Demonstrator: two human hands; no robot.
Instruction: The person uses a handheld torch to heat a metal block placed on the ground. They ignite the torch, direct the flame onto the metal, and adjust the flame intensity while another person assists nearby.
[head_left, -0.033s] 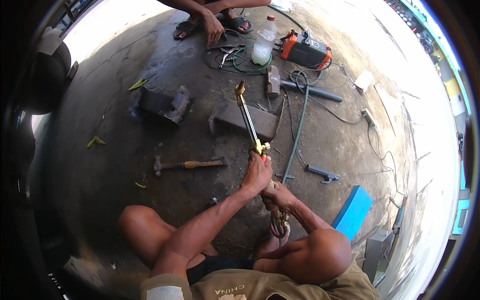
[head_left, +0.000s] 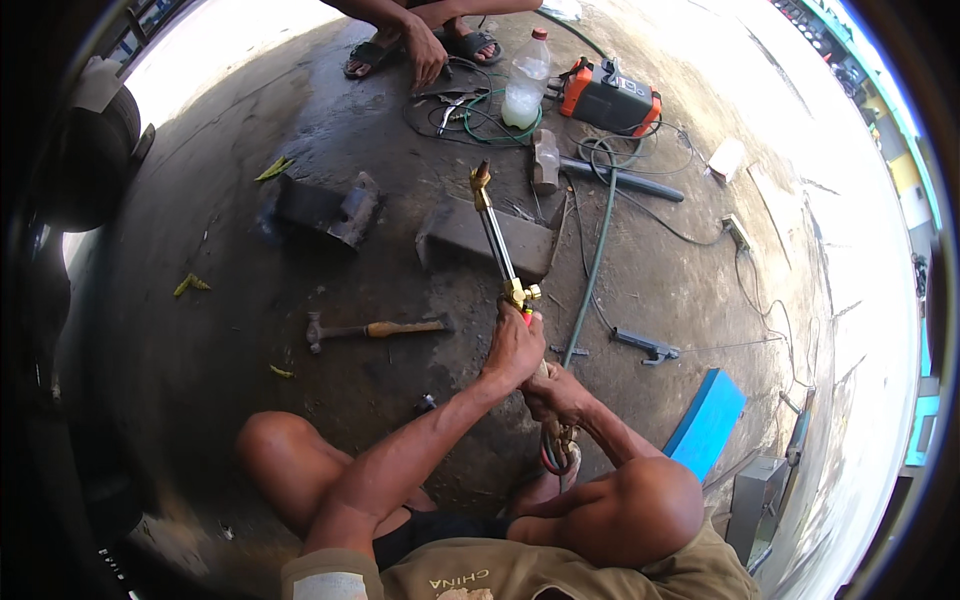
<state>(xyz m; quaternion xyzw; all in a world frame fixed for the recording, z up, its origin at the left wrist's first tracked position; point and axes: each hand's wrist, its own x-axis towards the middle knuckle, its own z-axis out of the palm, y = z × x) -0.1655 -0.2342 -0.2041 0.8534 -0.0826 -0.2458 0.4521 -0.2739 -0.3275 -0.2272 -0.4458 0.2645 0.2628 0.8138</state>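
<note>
A cutting torch (head_left: 496, 240) with silver tubes and brass fittings points away from me, its tip up and slightly left. My left hand (head_left: 515, 350) is wrapped round its handle, just below the brass valve. Close beneath, my right hand (head_left: 558, 393) is closed round the lower end of the handle, near the hose fittings (head_left: 563, 440). Fingers hide most of the handle. Beyond the torch lies a dark metal channel piece (head_left: 490, 235). To its left sits another dark metal piece with an end plate (head_left: 325, 210).
A ball-peen hammer (head_left: 375, 329) lies left of my hands. Farther off are a sledgehammer (head_left: 546, 165), a plastic bottle (head_left: 524, 90) and an orange-black welding machine (head_left: 612, 98). An electrode holder (head_left: 645, 346) and a blue box (head_left: 706, 422) lie right. Another person's hand (head_left: 428, 58) reaches down at the far side.
</note>
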